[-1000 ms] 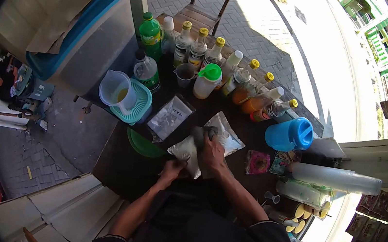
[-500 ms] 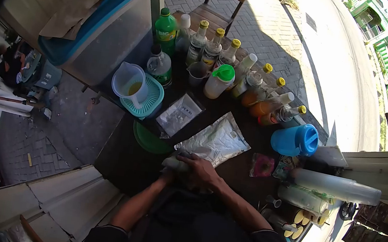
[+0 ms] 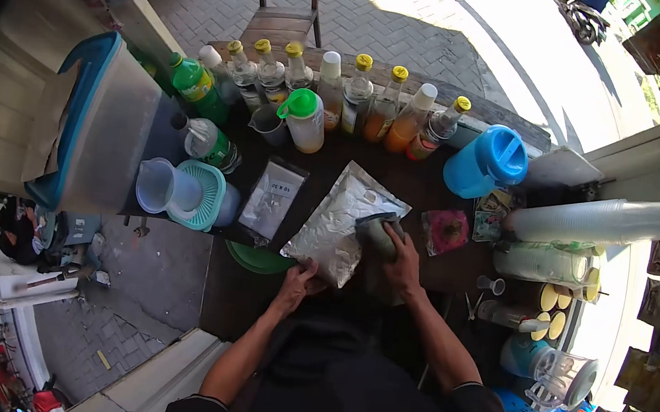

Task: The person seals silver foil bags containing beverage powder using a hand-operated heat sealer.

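A silver foil bag (image 3: 341, 220) lies on the dark table (image 3: 251, 300) in front of me. My left hand (image 3: 297, 287) pinches the bag's near left edge. My right hand (image 3: 402, 261) is closed around a grey-green cloth (image 3: 379, 231), which is over the bag's right side. Left of the bag lies a clear plastic packet (image 3: 272, 198) with a white label. A green plate (image 3: 256, 258) shows partly beneath and beside that packet. To the right of the cloth is a pink packet (image 3: 445, 230).
Bottles with yellow caps (image 3: 359, 93) line the far edge. A blue jug (image 3: 486, 161) and stacked clear cups (image 3: 594, 222) stand right. Left are a mint basket (image 3: 206, 194), a measuring jug (image 3: 162, 184) and a large bin (image 3: 119, 128). A person (image 3: 16, 231) is far left.
My hands have moved apart: the left now grips the bag's edge, and the right has moved right and forward with the cloth. The bag has turned more upright in view. The camera view has rotated.
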`<move>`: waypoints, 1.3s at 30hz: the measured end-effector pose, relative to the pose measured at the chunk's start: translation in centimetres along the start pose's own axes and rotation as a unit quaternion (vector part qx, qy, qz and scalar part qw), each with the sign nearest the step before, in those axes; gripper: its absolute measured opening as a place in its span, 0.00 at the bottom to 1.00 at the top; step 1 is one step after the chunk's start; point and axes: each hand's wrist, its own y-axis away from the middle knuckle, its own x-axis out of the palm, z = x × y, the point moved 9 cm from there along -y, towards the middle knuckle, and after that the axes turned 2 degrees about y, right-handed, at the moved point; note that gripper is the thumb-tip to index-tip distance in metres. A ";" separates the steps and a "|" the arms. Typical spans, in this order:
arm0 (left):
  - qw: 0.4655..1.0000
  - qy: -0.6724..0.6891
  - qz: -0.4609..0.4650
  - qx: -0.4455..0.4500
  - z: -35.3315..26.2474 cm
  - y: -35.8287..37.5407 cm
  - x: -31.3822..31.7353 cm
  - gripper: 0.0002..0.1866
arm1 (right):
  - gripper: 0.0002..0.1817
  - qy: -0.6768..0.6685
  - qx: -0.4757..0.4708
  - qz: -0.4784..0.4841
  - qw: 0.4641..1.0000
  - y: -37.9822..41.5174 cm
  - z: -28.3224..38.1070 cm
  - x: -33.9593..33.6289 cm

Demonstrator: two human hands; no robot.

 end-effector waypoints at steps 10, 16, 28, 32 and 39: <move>0.982 -0.146 -0.080 -0.093 1.5 -0.6 -2.0 0.37 | 0.38 -0.158 0.007 0.135 0.978 4.3 -0.3 3.4; 0.991 -0.096 -0.030 -0.082 1.7 -0.9 -0.6 0.30 | 0.40 0.009 0.126 0.122 0.985 4.8 -3.1 4.3; 0.995 -0.041 0.034 -0.080 4.1 0.3 1.5 0.17 | 0.38 -0.067 0.117 0.032 0.990 5.6 -3.5 -1.6; 0.999 -0.032 0.036 -0.017 4.4 0.0 0.8 0.18 | 0.38 -0.084 0.078 0.064 0.991 5.5 -1.2 0.4; 0.994 0.087 0.018 -0.071 5.6 0.7 0.9 0.12 | 0.36 -0.164 0.132 -0.083 0.974 6.4 -1.5 3.0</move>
